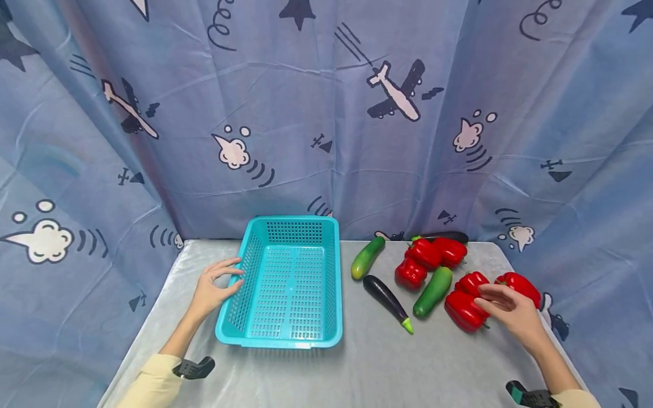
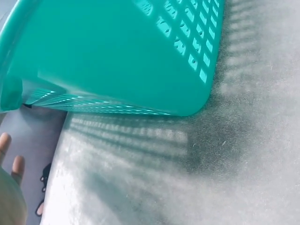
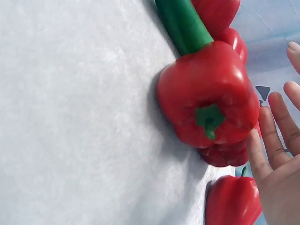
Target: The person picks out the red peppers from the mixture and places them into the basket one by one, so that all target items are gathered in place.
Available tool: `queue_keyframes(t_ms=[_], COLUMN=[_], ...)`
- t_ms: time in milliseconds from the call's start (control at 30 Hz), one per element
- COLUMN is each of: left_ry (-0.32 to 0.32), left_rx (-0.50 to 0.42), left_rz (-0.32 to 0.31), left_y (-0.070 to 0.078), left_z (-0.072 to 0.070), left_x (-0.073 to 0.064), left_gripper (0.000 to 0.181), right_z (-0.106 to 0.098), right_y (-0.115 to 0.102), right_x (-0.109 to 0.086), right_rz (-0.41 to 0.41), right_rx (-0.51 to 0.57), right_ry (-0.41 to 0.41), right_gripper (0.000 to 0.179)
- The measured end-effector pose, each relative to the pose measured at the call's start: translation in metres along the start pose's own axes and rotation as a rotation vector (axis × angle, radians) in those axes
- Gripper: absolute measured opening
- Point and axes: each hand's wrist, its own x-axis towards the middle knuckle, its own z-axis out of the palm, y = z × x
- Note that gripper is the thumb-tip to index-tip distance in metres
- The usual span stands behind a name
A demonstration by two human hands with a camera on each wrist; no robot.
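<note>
A turquoise plastic basket (image 1: 283,343) stands left of the table's middle. At its left rim is my left hand (image 1: 211,289), fingers loosely bent and apart, with nothing in its grasp. The left wrist view shows the basket's outer wall (image 2: 103,51) and two fingertips (image 2: 18,166). On the right, my right hand (image 1: 515,317) hovers close over red bell peppers (image 1: 464,311), its fingers spread and holding nothing. In the right wrist view, fingertips overlap the edge of the nearest bell pepper (image 3: 211,89), whose green stem faces the camera.
Between basket and peppers lie a purple eggplant (image 1: 385,297), a green cucumber (image 1: 432,292) and a yellow-green cucumber (image 1: 367,258). Further red peppers (image 1: 410,273) and a second eggplant (image 1: 449,236) lie at the back. A patterned blue curtain (image 1: 306,113) hangs behind the grey-white table (image 1: 377,368).
</note>
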Motion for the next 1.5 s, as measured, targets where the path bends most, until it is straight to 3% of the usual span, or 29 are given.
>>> queue_keyframes(t_ms=[100, 400, 767, 900, 1000, 1133, 1267, 1500], left_ry=[-0.002, -0.057, -0.05, -0.043, -0.043, -0.045, -0.047, -0.047], left_rx=[-0.005, 0.031, 0.017, 0.018, 0.016, 0.004, 0.004, 0.0], left_rz=[0.007, -0.059, -0.109, -0.111, -0.116, -0.11, -0.11, -0.093], left_y=[0.0, 0.002, 0.001, 0.02, 0.025, 0.005, 0.001, 0.023], left_z=[0.001, 0.003, 0.003, 0.003, 0.004, 0.004, 0.004, 0.006], left_x=[0.0, -0.001, -0.003, -0.003, -0.002, -0.003, -0.003, -0.002], left_gripper=[0.027, 0.019, 0.02, 0.02, 0.02, 0.02, 0.02, 0.019], right_z=[0.0, 0.0, 0.004, 0.006, 0.007, 0.008, 0.01, 0.011], right_y=[0.002, 0.012, 0.016, 0.017, 0.016, 0.013, 0.012, 0.011], right_x=[-0.004, -0.01, -0.011, -0.011, -0.01, -0.008, -0.007, -0.007], right_rz=[0.018, 0.005, 0.026, 0.026, 0.026, 0.036, 0.057, 0.067], right_rx=[-0.024, -0.059, -0.058, -0.047, -0.054, -0.1, -0.128, -0.122], right_ry=[0.007, -0.022, -0.056, -0.069, -0.075, -0.081, -0.103, -0.138], right_gripper=[0.047, 0.052, 0.06, 0.062, 0.062, 0.064, 0.068, 0.071])
